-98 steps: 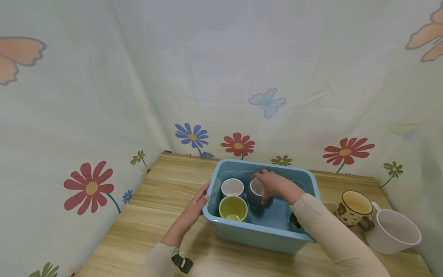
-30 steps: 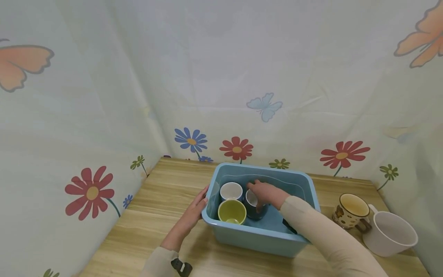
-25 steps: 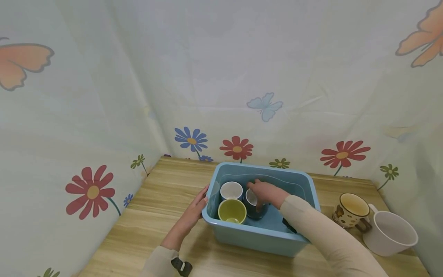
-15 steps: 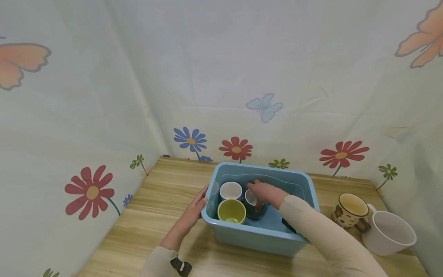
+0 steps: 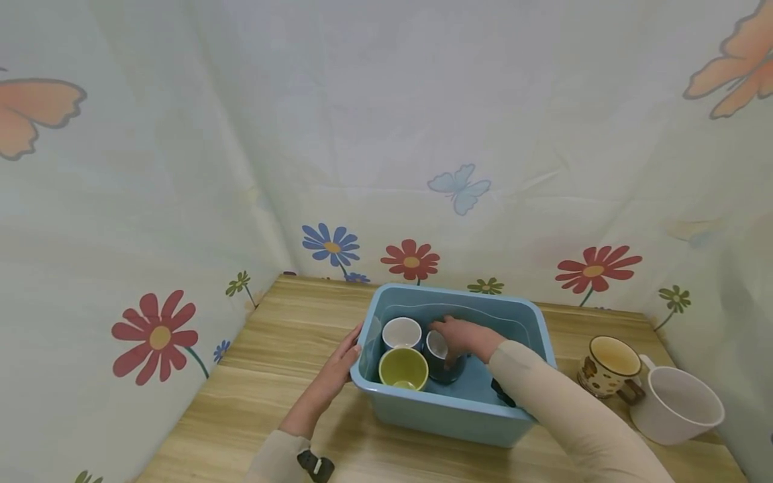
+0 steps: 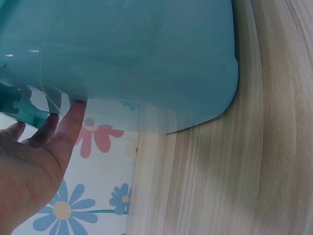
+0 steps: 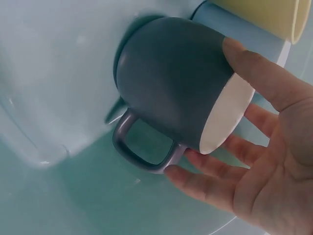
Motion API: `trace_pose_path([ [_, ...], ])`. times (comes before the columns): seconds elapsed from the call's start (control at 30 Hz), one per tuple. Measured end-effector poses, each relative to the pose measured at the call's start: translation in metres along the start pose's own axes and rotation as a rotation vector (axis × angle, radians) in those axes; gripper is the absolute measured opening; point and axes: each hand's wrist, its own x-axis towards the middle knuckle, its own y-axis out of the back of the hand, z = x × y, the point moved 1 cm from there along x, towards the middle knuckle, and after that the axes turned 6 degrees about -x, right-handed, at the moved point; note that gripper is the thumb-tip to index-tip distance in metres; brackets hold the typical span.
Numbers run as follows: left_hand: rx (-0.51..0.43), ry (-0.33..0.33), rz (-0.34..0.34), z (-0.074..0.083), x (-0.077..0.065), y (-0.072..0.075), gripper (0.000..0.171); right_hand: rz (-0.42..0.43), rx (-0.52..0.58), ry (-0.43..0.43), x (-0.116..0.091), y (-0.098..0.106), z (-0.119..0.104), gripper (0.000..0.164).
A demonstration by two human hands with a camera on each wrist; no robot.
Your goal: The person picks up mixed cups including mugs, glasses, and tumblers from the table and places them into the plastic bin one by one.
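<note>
Inside a light blue plastic bin (image 5: 441, 416), my right hand (image 5: 465, 337) holds a dark grey-blue mug (image 7: 166, 78) with a white inside. The thumb lies on one side of its rim and the fingers spread round the other, by the handle (image 7: 146, 159). The mug stands low on the bin floor, close beside a white-lined blue cup (image 5: 402, 332) and a yellow-green cup (image 5: 403, 367) at the bin's left end. My left hand (image 5: 335, 367) rests against the bin's left end, its nearly straight fingertips (image 6: 76, 110) touching the outer wall below the rim.
Right of the bin, a cream mug with brown spots (image 5: 600, 379) and a brown handle stands on the wooden table (image 5: 290, 335). Beside it is a large white mug (image 5: 673, 416). A flower-printed curtain (image 5: 362, 134) hangs behind and along the sides.
Since the earliest frame, my right hand has lowered the dark mug deeper into the bin and slightly left, toward the other cups. Over the last second, both hands stay nearly still.
</note>
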Motion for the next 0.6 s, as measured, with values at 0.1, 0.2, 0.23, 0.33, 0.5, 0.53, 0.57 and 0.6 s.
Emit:
trace_pose_path([
  [0.1, 0.011, -0.005, 0.002, 0.001, -0.001, 0.000, 0.057, 0.004, 0.022, -0.002, -0.002, 0.001, 0.001, 0.078],
  [0.2, 0.005, -0.008, 0.004, 0.000, 0.000, -0.001, 0.057, 0.018, 0.021, -0.004, -0.005, 0.004, 0.000, 0.077],
  [0.23, 0.003, -0.009, 0.005, 0.000, 0.000, -0.001, 0.057, 0.024, 0.016, -0.006, -0.006, 0.005, 0.000, 0.076],
  [0.33, -0.002, -0.004, 0.011, -0.001, 0.000, -0.001, 0.057, 0.042, -0.009, -0.010, -0.008, 0.007, 0.000, 0.075],
  [0.5, 0.000, -0.005, 0.008, -0.001, 0.000, 0.000, 0.057, 0.082, -0.059, 0.004, -0.009, 0.012, -0.003, 0.067],
  [0.53, 0.000, -0.003, 0.010, -0.001, 0.000, 0.000, 0.057, 0.086, -0.067, 0.005, -0.010, 0.014, -0.003, 0.065],
  [0.57, 0.001, -0.005, 0.008, 0.000, 0.000, 0.001, 0.057, 0.089, -0.078, 0.008, -0.011, 0.016, -0.004, 0.063],
  [0.6, 0.004, -0.008, 0.004, 0.000, 0.000, 0.001, 0.057, 0.088, -0.090, 0.006, -0.012, 0.019, -0.005, 0.061],
])
